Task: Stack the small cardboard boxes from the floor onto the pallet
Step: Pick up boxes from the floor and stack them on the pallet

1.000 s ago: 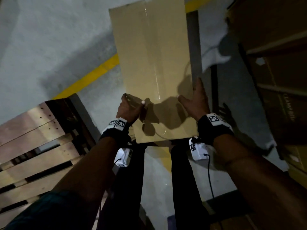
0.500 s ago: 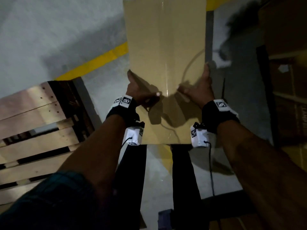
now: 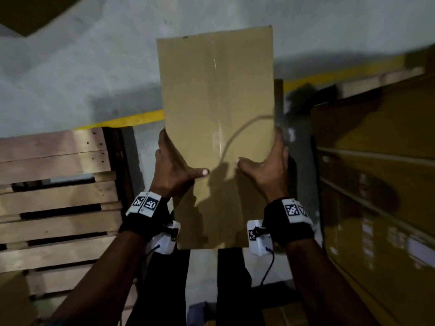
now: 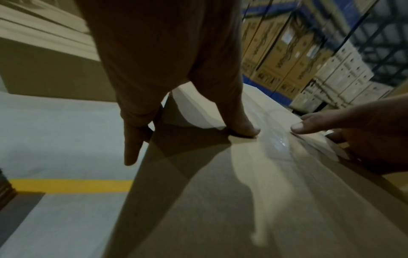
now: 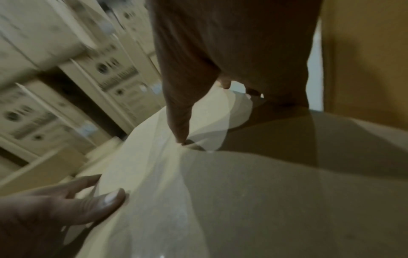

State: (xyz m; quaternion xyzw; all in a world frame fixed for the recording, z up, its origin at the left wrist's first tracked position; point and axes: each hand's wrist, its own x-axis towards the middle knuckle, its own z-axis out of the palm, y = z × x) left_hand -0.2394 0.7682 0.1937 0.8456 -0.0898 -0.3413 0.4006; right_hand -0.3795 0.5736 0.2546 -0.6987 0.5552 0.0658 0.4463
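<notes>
Both hands grip cardboard box (image 3: pixel 216 118); pallet (image 3: pixel 56 196) left, cartons (image 3: pixel 381 184) right.

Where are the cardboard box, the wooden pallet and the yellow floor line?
cardboard box (image 3: pixel 216 102): head view, middle of its taped top face.
wooden pallet (image 3: pixel 58 227): head view, a top slat.
yellow floor line (image 3: pixel 131 119): head view, the stretch left of the box.

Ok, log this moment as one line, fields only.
phase: carry | box: held off floor | left hand: grips left edge | right hand: grips right edge | pallet: at left, no box seen
</notes>
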